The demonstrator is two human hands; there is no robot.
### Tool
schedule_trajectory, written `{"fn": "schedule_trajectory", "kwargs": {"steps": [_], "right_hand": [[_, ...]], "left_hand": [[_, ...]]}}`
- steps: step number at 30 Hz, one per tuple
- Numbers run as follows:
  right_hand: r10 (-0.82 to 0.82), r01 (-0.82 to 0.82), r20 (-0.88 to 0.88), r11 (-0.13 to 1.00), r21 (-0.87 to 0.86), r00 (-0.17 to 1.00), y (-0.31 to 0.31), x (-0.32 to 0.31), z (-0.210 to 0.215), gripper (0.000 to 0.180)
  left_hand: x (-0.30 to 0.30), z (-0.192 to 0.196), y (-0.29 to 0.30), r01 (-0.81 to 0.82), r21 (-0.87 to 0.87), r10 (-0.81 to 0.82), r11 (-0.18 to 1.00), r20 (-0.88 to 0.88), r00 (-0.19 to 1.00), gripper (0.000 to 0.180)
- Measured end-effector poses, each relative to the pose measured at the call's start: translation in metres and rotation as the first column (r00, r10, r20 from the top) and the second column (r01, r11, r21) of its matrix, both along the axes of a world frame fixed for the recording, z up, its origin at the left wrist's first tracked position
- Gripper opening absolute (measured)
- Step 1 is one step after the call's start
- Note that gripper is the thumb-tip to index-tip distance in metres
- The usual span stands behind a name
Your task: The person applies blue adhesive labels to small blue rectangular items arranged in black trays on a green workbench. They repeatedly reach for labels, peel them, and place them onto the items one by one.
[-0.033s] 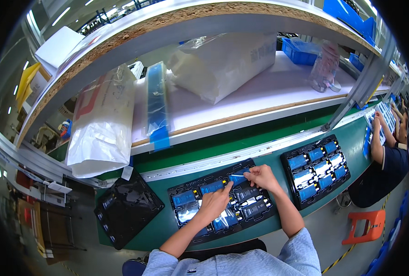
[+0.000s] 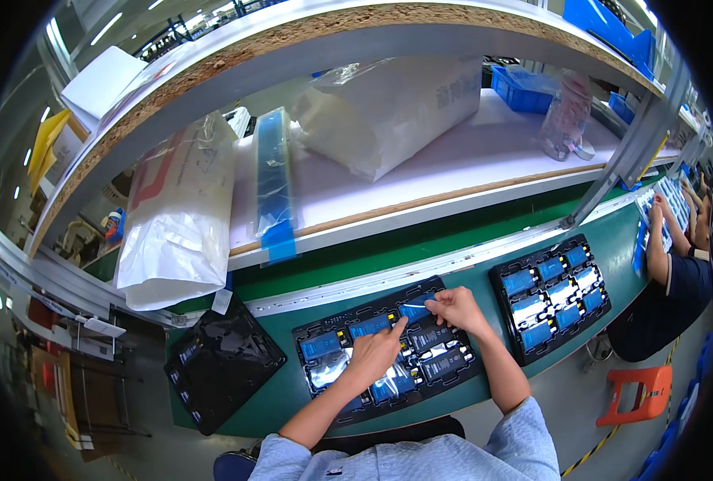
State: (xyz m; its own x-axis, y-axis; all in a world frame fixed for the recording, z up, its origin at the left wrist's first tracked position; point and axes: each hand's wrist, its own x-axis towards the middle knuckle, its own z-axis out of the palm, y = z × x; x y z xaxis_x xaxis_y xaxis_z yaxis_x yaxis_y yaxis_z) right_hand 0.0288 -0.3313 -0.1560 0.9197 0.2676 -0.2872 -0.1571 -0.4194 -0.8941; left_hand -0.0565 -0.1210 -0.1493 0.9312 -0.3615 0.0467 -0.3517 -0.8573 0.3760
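Two hands worked over a black tray (image 2: 324,393).
The right hand (image 2: 457,309) pinched a blue strip (image 2: 415,309); the left hand (image 2: 375,353) pointed one finger, the others curled.

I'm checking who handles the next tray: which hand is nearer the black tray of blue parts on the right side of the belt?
Right. The right hand is on the middle tray, on the side toward that black tray; the left hand is farther away.

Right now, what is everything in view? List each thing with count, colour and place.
Middle tray: 1, black with blue-labelled parts, on the green belt under both hands.
Right tray: 1, black with blue parts, further right on the belt.
Left tray: 1, black, no blue parts showing, left on the belt.
Plastic bags: 2, white, on the shelf.
Blue strip: 1, on the shelf.
Stool: 1, orange, on the floor at right.
Co-worker: 1, dark shirt, far right.
Left hand: on the middle tray.
Right hand: pinching a blue part.
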Motion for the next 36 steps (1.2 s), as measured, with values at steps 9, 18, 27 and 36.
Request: {"fn": "schedule_trajectory", "kwargs": {"steps": [9,18,27,36], "right_hand": [[-0.025,0.065,0.255,0.987,-0.148,0.966,0.006,-0.008,-0.007,0.020],[-0.135,0.379,0.562,0.859,-0.345,0.816,-0.013,-0.007,-0.020,0.036],[-0.148,0.393,0.598,0.868,-0.303,0.788,-0.052,0.015,-0.058,0.041],[-0.075,0.464,0.686,0.789,-0.403,0.724,-0.060,0.015,-0.074,0.050]], "left_hand": [[0.003,0.010,-0.009,0.049,0.141,-0.045,0.989,-0.033,0.998,0.044],[-0.004,0.001,-0.003,-0.059,0.003,0.059,0.998,-0.011,0.998,0.037],[-0.148,0.033,0.121,-0.571,-0.821,0.236,-0.004,-0.556,0.797,0.007],[-0.423,-0.208,0.225,-0.039,-0.196,0.195,-0.980,-0.980,0.027,0.015]]}}
